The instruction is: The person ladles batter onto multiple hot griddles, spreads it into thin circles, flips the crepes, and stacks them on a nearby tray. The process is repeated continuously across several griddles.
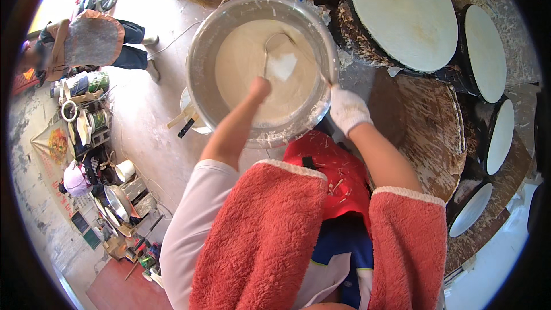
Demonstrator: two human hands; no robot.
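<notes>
A large metal basin (pixel 198 74) holds a pale, creamy liquid (pixel 241 51) with a white patch (pixel 282 67) on its surface. Over the liquid, my bare left hand (pixel 261 88) is closed around the thin handle of a ladle (pixel 266 60), whose rounded end lies in the liquid. At the basin's right rim is my right hand (pixel 348 109) in a white knitted glove. Its fingers are closed on a thin brown handle (pixel 326 81); where that leads is hard to make out. Red fleecy sleeve covers (pixel 258 235) hang over my upper arms.
Large drums (pixel 402 14) with white round tops stand right of the basin, beside a worn brown round surface (pixel 427 120). A white bucket (pixel 188 103) sits under its left side. Tools and containers (pixel 117 201) line the left wall. A person in an apron (pixel 94 40) stands far left.
</notes>
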